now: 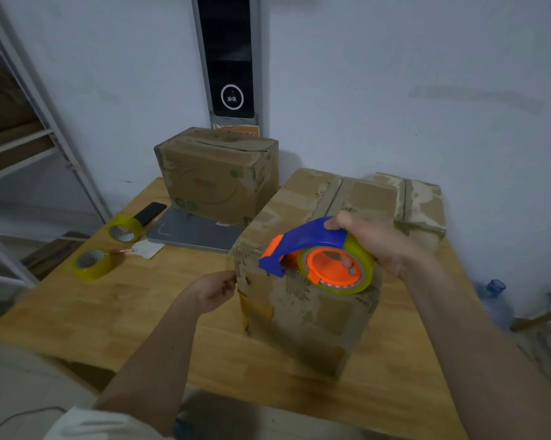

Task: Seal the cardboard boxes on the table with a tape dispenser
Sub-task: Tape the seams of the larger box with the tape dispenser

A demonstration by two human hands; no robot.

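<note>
Nothing can be read: the print on the far box and on the orange label behind it is too blurred.

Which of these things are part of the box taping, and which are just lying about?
In use: tape dispenser in the right hand; near box; left hand pinching at its corner; back box; flat box.

Lying about: two spare tape rolls, phone, grey tablet.

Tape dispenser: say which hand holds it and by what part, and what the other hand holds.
The right hand grips the dispenser by its blue top and roll. The left hand seems to pinch the tape end at the box corner.
</note>
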